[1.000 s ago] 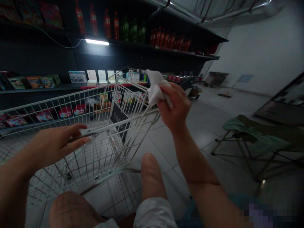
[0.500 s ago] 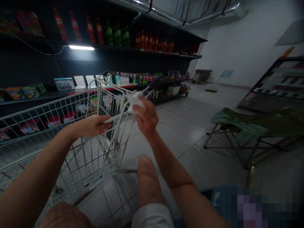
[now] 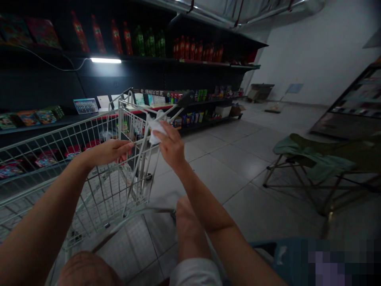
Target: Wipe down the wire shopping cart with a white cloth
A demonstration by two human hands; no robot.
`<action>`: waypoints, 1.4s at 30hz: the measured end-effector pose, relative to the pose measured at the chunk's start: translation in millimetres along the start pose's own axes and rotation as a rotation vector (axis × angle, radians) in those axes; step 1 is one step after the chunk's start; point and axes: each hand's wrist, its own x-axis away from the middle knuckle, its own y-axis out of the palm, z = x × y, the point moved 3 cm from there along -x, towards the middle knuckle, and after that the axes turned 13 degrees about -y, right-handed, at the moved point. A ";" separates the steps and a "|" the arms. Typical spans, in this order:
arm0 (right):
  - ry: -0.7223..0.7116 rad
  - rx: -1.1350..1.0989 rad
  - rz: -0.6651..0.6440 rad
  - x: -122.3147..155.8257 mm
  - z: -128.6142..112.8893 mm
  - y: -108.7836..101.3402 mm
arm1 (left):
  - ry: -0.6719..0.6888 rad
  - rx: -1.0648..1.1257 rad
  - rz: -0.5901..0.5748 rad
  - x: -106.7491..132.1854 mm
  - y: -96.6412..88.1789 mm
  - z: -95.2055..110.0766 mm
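A wire shopping cart [image 3: 98,167] stands in front of me on the left, its dark handle bar [image 3: 157,93] at the far side. My left hand [image 3: 114,151] is closed around the cart's top rim near the corner. A crumpled white wipe [image 3: 157,131], tissue or cloth, is pinched in my right hand [image 3: 172,145]. It lies against the cart's frame tubes just below the handle. The fingertips of my right hand are partly hidden by the wipe.
Dark shelves [image 3: 143,71] with red bottles [image 3: 116,37], green bottles [image 3: 150,41] and boxed goods run behind the cart. A lit lamp tube [image 3: 106,60] hangs under one shelf. On the right stands a folding cot [image 3: 321,155] with a green cloth [image 3: 306,157] over it.
My right hand has moved left and slightly down along the cart frame with the wipe. The left hand keeps its grip on the rim. My view has turned slightly left.
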 end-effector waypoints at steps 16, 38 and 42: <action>-0.003 -0.266 0.285 161.3 -97.9 208.6 | -0.149 0.135 0.045 -19.1 -4.4 -37.9; 0.037 -0.528 0.128 167.1 -151.3 229.4 | -0.220 0.110 0.057 -25.7 -5.5 -42.1; 0.049 -0.585 0.010 232.6 -182.8 260.6 | -0.223 0.066 0.050 -23.7 -4.9 -40.1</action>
